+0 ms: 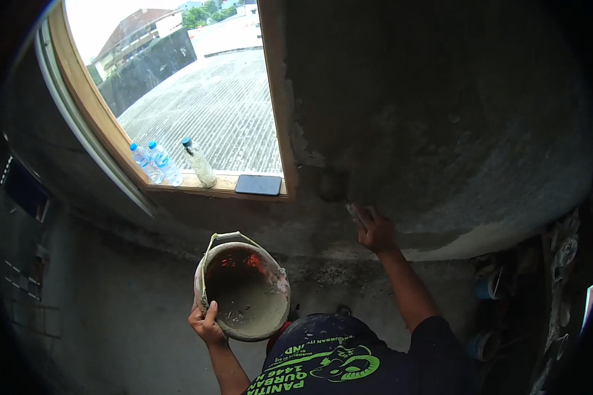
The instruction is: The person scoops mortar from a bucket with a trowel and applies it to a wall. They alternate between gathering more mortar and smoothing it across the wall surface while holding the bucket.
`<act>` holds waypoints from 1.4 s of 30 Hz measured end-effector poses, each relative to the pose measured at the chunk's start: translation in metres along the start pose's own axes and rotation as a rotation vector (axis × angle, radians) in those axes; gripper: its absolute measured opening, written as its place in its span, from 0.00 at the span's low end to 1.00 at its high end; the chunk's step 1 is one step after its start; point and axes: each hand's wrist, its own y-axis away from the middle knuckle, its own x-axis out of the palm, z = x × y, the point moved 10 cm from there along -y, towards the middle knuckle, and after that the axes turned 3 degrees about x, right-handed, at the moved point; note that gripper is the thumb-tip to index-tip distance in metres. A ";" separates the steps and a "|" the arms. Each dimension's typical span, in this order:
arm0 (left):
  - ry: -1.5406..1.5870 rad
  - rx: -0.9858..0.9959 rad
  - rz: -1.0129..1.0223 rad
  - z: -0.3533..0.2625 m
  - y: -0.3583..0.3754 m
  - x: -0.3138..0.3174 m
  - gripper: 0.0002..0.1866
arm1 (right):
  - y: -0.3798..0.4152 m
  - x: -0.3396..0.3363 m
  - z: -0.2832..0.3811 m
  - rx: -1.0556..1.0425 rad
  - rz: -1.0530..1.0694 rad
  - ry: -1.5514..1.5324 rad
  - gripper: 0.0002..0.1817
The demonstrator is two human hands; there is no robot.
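My left hand (208, 324) grips the rim of a mortar-smeared bucket (277, 280) at its left side, thumb over the edge. The bucket tilts towards me, with wet grey mortar (254, 309) inside and its wire handle raised along the left rim. My right hand (375, 230) is closed around the handle of a trowel (350, 209). Its dark blade, hard to make out in the shade, appears to lie against the grey wall (441, 145), just right of the window's lower corner.
On the wooden window sill (227, 181) stand two clear water bottles (157, 163), a dirty bottle (199, 163) and a flat black phone (258, 185). Two buckets (487, 286) sit on the floor at the right. Rough debris lines the wall's foot.
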 end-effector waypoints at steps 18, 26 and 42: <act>-0.070 -0.030 -0.082 0.011 0.012 -0.012 0.20 | 0.199 0.076 -0.058 0.550 0.368 -0.047 0.32; -0.166 -0.021 -0.028 0.018 0.007 -0.011 0.23 | 0.240 0.081 -0.026 1.060 0.827 -0.833 0.34; -0.187 0.193 0.221 -0.046 -0.009 0.037 0.06 | 0.000 0.019 0.202 -0.129 1.266 -0.506 0.18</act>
